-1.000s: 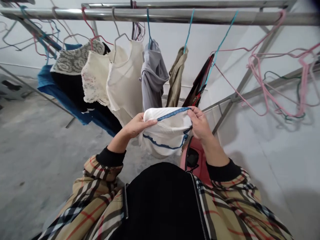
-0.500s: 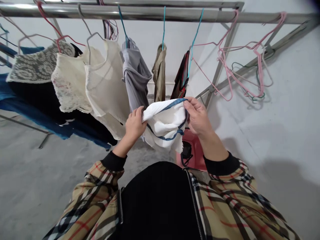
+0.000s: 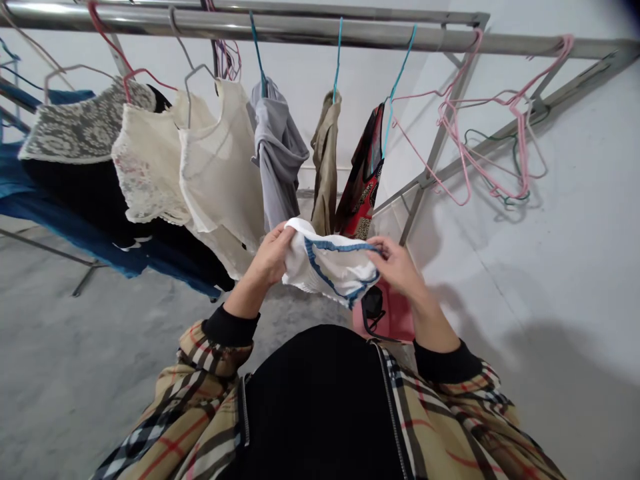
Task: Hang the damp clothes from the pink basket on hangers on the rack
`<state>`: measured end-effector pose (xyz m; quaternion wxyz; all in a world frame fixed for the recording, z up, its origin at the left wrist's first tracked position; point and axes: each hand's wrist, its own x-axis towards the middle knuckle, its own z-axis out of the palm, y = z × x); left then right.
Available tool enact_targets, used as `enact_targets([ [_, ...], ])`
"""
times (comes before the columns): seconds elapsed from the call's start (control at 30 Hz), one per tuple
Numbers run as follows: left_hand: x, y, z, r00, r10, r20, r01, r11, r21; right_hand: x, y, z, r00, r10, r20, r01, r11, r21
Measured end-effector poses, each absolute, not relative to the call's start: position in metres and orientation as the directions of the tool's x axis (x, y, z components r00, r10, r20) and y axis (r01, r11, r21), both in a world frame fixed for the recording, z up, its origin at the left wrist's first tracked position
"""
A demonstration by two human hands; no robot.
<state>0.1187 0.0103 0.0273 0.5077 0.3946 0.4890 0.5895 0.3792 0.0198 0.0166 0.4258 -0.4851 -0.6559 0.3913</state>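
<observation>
Between my two hands a white garment with blue trim [image 3: 300, 263] is stretched out, bunched at its opening; its exact kind cannot be told. My left hand [image 3: 274, 255] is closed on its white left edge. On the other side my right hand [image 3: 395, 267] pinches the blue-trimmed edge. Just beyond it hang a grey garment [image 3: 277, 157], an olive one [image 3: 327, 167] and a red and black patterned one [image 3: 363, 187], each on a blue wire hanger. Below my right hand stands a pink basin [image 3: 400, 317] with a dark item inside.
A metal rail [image 3: 310, 30] runs across the top. Cream lace tops [image 3: 220, 160], a black garment with a patterned top [image 3: 85, 137] and blue clothing [image 3: 75, 230] hang at left. Pink hangers [image 3: 457, 147] hang at right beside a white wall [image 3: 590, 220].
Both hands have come lower and nearer to me with the white garment. Its blue-edged opening is turned more towards me, and more of the red patterned garment shows.
</observation>
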Motion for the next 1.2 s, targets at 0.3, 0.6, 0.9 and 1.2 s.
enact_targets([
  [0.3,0.15,0.007,0.045,0.268,0.959,-0.088,-0.143,0.13,0.981,0.328,0.009,0.02,-0.369,0.908,0.198,0.019,0.221,-0.975],
  [0.6,0.165,-0.013,-0.002,-0.087,0.944,0.317,0.291,-0.28,0.915,0.324,0.01,0.026,-0.094,0.995,0.02,-0.194,0.001,-0.981],
  [0.9,0.183,-0.003,-0.035,0.002,0.995,0.101,0.197,-0.1,0.975,0.34,0.003,0.028,-0.07,0.995,0.065,-0.107,0.057,-0.993],
  [1.2,0.173,0.004,-0.005,0.216,0.963,-0.165,-0.074,0.184,0.98,0.419,0.022,0.017,0.008,0.961,0.278,0.513,0.234,-0.826],
])
